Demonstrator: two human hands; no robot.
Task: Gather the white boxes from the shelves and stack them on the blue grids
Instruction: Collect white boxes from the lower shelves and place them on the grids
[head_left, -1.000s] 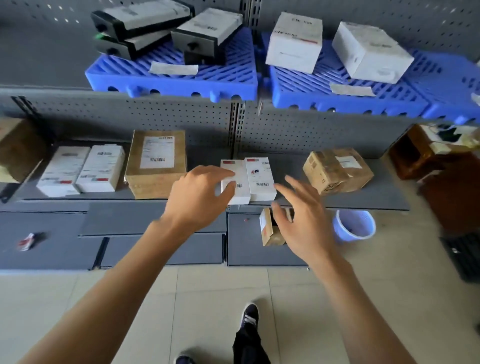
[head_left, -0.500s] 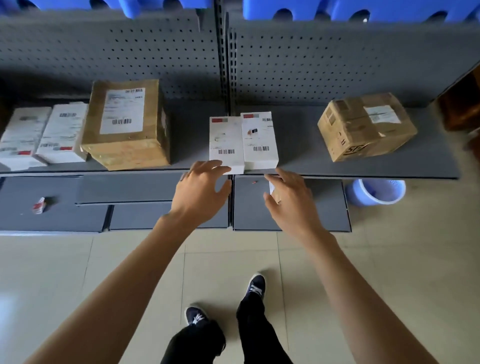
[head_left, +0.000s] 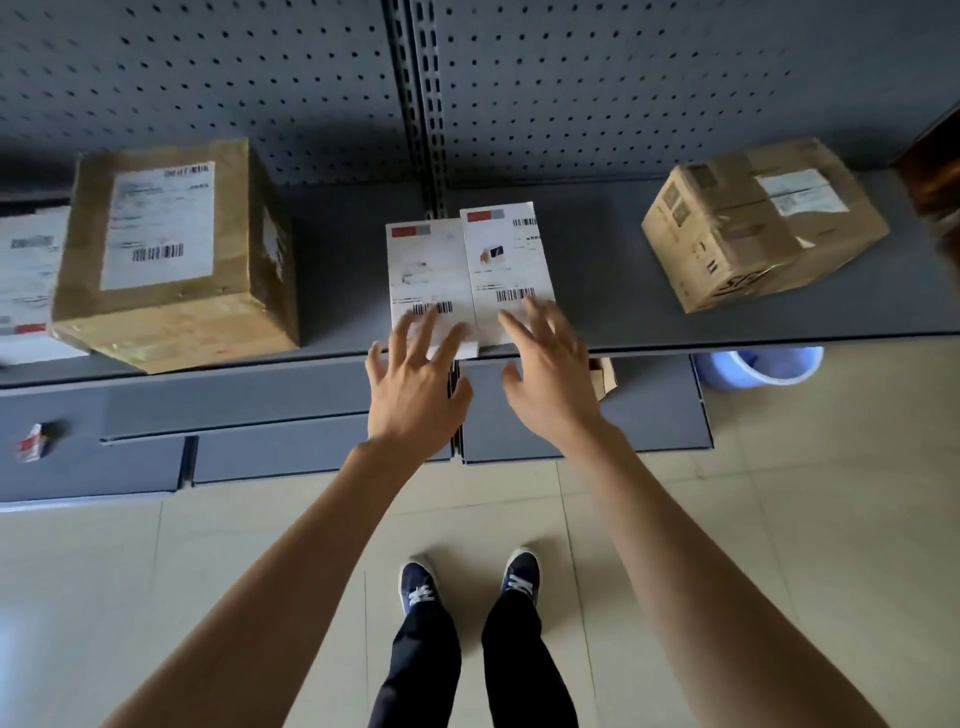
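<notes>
- Since half a second ago, we see both hands moved up from the shelf edge onto the two white boxes
- Left white box (head_left: 426, 275) and right white box (head_left: 506, 265) lie flat side by side, touching, at the front of the grey shelf (head_left: 613, 291)
- Each carries a red and grey strip on top and a barcode near its front; the small print is too blurred for us to read
- Left hand (head_left: 413, 387) is spread wide, fingertips over the left box's barcode
- Right hand (head_left: 550, 382) is equally wide, fingers over the right box's front edge
- Neither hand grips anything
- Left of the white boxes sits a brown carton (head_left: 171, 254) with a barcoded label
</notes>
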